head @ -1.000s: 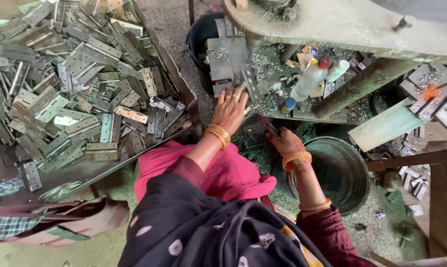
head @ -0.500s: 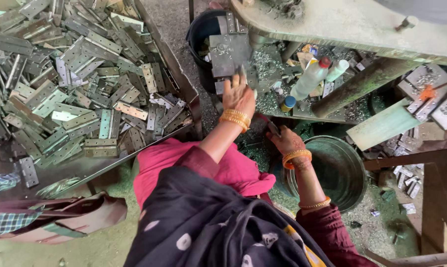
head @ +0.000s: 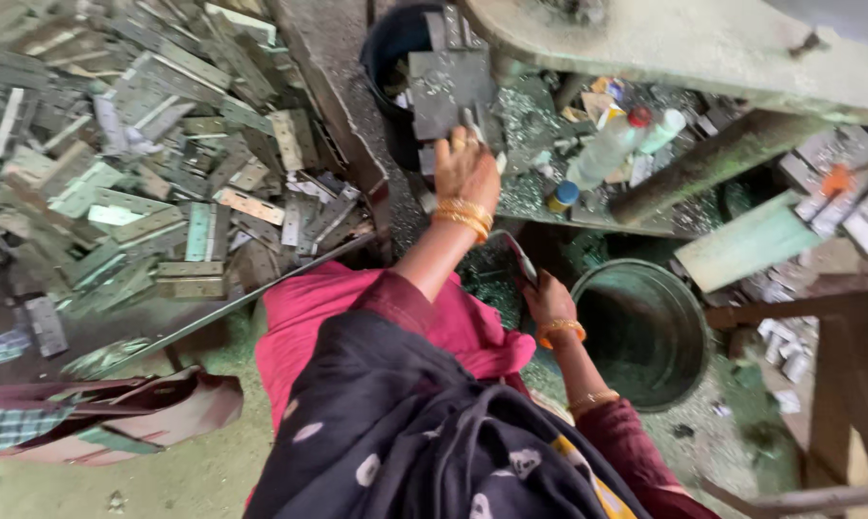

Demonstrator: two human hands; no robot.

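Observation:
My left hand (head: 464,165), with gold bangles at the wrist, reaches forward to a dark metal block (head: 450,88) on the machine. Its fingers pinch a small pale metal piece (head: 473,123) at the block's near edge. Lower down, my right hand (head: 549,300), wearing an orange bangle, is closed around a slim lever handle (head: 517,258) with a reddish edge. That hand is just left of a round metal bucket (head: 645,332). A pink garment and a dark dotted cloth cover my lap.
A large heap of flat metal hinge plates (head: 165,163) fills a tray on the left, with a raised edge (head: 342,125). Plastic bottles (head: 611,144) lie on the littered bench. A dark tub (head: 395,58) stands behind the block. Wooden beams (head: 837,317) are at right.
My left hand has moved forward from the edge of the hinge heap up to the dark block. My right hand has stayed on the lever handle.

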